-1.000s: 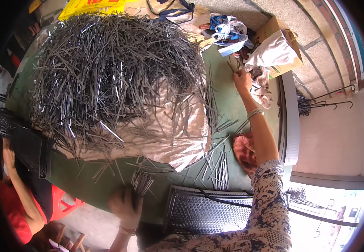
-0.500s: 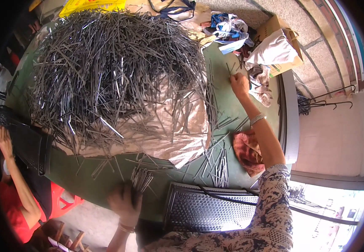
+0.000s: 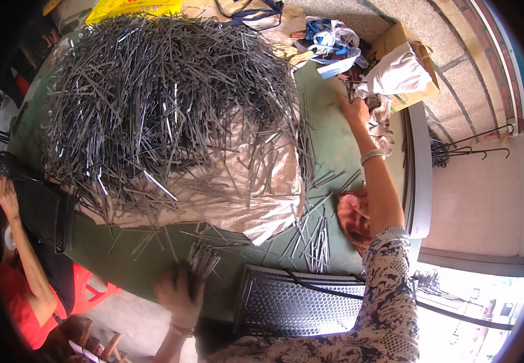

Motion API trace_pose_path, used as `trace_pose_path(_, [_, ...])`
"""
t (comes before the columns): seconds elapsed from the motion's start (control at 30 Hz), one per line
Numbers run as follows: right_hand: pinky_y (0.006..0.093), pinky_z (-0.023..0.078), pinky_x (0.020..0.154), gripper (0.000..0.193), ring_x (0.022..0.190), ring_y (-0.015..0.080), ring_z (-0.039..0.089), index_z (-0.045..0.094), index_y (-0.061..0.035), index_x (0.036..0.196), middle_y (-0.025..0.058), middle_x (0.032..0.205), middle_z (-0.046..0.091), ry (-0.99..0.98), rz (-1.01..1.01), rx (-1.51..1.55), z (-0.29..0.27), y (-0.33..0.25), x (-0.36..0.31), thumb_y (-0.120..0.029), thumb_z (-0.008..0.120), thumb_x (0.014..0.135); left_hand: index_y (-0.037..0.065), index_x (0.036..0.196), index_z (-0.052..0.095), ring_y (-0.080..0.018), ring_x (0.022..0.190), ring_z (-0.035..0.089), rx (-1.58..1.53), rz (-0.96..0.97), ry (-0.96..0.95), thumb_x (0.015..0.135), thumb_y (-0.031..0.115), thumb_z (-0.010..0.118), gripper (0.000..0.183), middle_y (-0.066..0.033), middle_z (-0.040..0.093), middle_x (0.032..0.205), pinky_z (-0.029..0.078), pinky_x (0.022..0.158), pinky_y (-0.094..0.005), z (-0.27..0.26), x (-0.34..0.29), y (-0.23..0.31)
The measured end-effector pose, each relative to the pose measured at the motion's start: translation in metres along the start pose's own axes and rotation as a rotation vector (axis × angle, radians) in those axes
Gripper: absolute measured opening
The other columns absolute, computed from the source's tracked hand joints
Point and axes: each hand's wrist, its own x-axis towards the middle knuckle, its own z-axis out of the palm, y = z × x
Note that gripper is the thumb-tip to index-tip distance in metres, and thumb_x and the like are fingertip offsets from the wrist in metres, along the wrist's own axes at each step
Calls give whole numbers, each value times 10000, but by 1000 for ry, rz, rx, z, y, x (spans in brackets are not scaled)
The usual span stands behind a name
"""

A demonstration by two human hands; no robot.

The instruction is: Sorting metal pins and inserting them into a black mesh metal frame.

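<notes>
Low on the table, my left hand [image 3: 178,297] is closed around a bundle of thin dark metal rods [image 3: 204,260], whose ends stick up past the fingers; the hand is slightly blurred. My right arm reaches to the far right. There my right hand [image 3: 355,112] has its fingers stretched out beside a rumpled, stained cloth [image 3: 381,124], and I make out no rods in it. A huge heap of the same dark rods [image 3: 165,91] covers the left and middle of the table, partly on a crumpled pale sheet [image 3: 268,209]. A smaller group of rods [image 3: 318,245] lies between my hands.
A perforated dark metal panel [image 3: 307,302] lies at the near edge. Beside my right forearm is a reddish-brown cloth [image 3: 352,215]. Cloth strips [image 3: 334,42] and a cardboard box [image 3: 416,75] stand far right. Another person's hand [image 3: 8,196] touches a black mesh part [image 3: 47,212] at left.
My right hand has moved slightly right and its pinch has loosened; the few thin rods it held no longer show in it. My left hand stays on its bundle.
</notes>
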Motion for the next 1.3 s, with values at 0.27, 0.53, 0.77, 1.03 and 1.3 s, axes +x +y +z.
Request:
trace_pose_path(0.27, [460,508,808,356,966,359,643,677,-27,920,188,971,678,-1,24,-43,-4,-12,-1,-354,639,787,100,1206,585,-397,995,495,-19,20,18,826,471,582,531,-175,512,1139,394,859,-523,3,-1,0])
trace_pose_path(0.53, [467,537,739,226,882,391,653,623,-4,916,233,991,640,-9,-211,-233,0,-9,-42,-195,568,806,110,1195,584,-390,944,489,-44,5,-1,817,460,598,515,-171,510,1112,397,840,-524,1,0,1])
trace_pose_path(0.77, [473,523,724,204,863,382,651,591,0,891,227,942,639,-196,-395,-246,-20,-19,-111,-182,530,819,127,1197,584,-393,927,487,-37,22,36,816,465,593,509,-169,507,1072,397,832,-526,1,2,1])
trace_pose_path(1.03, [489,512,760,276,901,383,632,629,-64,905,233,936,635,-240,-308,-241,-22,-24,-57,-305,499,877,134,1207,584,-394,943,494,-20,15,24,826,469,577,508,-167,512,1089,397,836,-525,0,2,0])
trace_pose_path(1.3, [475,507,841,385,1016,371,614,692,-120,1027,194,1069,649,-94,28,-141,-5,-10,6,-418,594,802,127,1184,602,-401,975,496,-30,0,33,828,464,576,491,-169,514,1112,398,841,-523,1,-1,-2])
